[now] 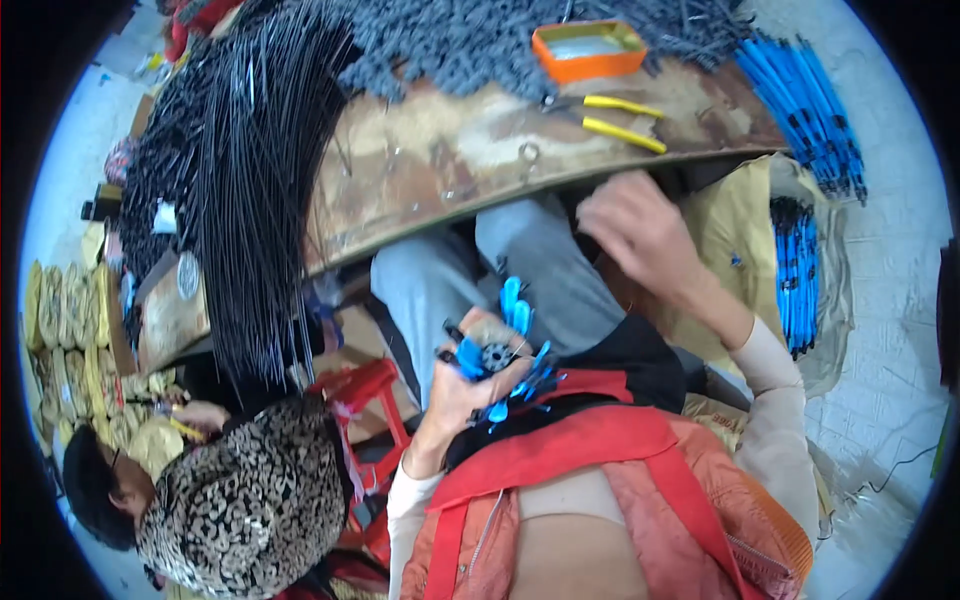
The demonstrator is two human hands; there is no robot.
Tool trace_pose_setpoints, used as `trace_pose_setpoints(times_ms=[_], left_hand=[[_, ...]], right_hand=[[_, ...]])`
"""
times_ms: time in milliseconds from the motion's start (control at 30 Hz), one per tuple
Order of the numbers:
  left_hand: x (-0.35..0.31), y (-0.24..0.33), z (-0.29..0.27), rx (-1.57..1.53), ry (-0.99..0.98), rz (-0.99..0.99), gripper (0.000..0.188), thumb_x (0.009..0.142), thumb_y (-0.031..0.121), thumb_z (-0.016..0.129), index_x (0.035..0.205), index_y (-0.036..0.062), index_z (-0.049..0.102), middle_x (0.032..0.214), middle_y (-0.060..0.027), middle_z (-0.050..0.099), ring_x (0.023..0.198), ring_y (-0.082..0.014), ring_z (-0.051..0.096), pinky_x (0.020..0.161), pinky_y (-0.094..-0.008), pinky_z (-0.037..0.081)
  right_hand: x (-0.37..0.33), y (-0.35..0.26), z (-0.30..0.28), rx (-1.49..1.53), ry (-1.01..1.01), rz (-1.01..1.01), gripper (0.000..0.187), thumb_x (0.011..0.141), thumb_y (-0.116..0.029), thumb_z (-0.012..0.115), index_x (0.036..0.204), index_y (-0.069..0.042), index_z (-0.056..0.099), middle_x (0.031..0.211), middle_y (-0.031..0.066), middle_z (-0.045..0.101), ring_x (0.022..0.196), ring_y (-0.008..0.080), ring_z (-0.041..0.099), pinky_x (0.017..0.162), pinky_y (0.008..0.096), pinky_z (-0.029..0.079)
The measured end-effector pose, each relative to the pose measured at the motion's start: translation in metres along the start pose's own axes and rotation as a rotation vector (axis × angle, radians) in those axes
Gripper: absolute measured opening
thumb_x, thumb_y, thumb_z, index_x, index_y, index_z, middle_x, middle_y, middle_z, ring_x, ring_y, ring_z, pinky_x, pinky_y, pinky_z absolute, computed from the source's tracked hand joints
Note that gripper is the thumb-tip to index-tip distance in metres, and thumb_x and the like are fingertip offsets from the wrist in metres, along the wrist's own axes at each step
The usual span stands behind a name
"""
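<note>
My left hand [462,385] is closed around a small black hub with several bright blue plastic pieces [512,345] sticking out of it like spokes, held over my lap above grey trousers. My right hand [635,235] holds nothing that I can see; its fingers are curled at the front edge of the worn wooden board [450,160], over a tan sack [735,235]. Bundles of blue rods [800,270] lie in that sack to the right of my right hand.
On the board lie yellow-handled pliers [615,115], an orange tray [588,48], a heap of grey parts [450,45] and a thick fan of black rods [245,170]. More blue rods [805,100] lie far right. A person in a spotted top [250,505] sits lower left by a red stool [365,395].
</note>
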State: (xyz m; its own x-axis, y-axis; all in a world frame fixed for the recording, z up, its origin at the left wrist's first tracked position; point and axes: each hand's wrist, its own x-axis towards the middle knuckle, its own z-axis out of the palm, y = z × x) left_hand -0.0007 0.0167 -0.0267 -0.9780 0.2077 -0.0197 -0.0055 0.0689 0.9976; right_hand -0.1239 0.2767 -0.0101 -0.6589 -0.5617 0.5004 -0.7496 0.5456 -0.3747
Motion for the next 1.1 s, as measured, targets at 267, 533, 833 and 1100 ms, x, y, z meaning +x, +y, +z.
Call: trace_pose_setpoints(times_ms=[267,533,833,1100], left_hand=[[-0.004,0.002,-0.001,-0.207,0.136,-0.117,0.015,0.08,0.004,0.075,0.082,0.0019,0.06,0.071,0.0001,0.064,0.058,-0.0034,0.053,0.052,-0.02,0.04],[-0.024,0.001,-0.006,-0.361,0.168,-0.271,0.019,0.082,0.008,0.077,0.086,0.0044,0.059,0.073,0.0014,0.065,0.059,-0.0025,0.053,0.053,-0.0193,0.041],[-0.029,0.026,0.011,-0.274,0.223,-0.212,0.031,0.074,0.008,0.083,0.103,0.0058,0.072,0.088,-0.0021,0.065,0.077,-0.0078,0.057,0.068,-0.0247,0.046],[-0.046,0.029,0.01,-0.013,0.274,-0.093,0.043,0.069,0.008,0.087,0.109,0.0092,0.073,0.081,0.0011,0.057,0.071,-0.0085,0.052,0.066,-0.0245,0.042]], right_hand=[[0.038,0.134,-0.017,-0.375,-0.055,0.061,0.046,0.081,-0.031,0.074,0.111,-0.001,0.057,0.103,0.0145,0.056,0.098,0.0321,0.056,0.086,0.0393,0.046],[0.011,0.059,-0.038,0.521,0.092,0.454,0.022,0.092,-0.018,0.06,0.105,0.0,0.056,0.094,0.0073,0.056,0.085,0.0171,0.056,0.076,0.0307,0.045],[-0.036,-0.081,-0.039,0.339,-0.555,0.276,0.035,0.089,-0.005,0.057,0.124,-0.002,0.055,0.097,0.0157,0.06,0.087,0.0287,0.06,0.078,0.036,0.047],[-0.03,-0.084,-0.023,0.016,-0.418,0.043,0.057,0.077,0.003,0.063,0.131,-0.011,0.058,0.108,0.0135,0.057,0.095,0.0306,0.055,0.082,0.0398,0.045]])
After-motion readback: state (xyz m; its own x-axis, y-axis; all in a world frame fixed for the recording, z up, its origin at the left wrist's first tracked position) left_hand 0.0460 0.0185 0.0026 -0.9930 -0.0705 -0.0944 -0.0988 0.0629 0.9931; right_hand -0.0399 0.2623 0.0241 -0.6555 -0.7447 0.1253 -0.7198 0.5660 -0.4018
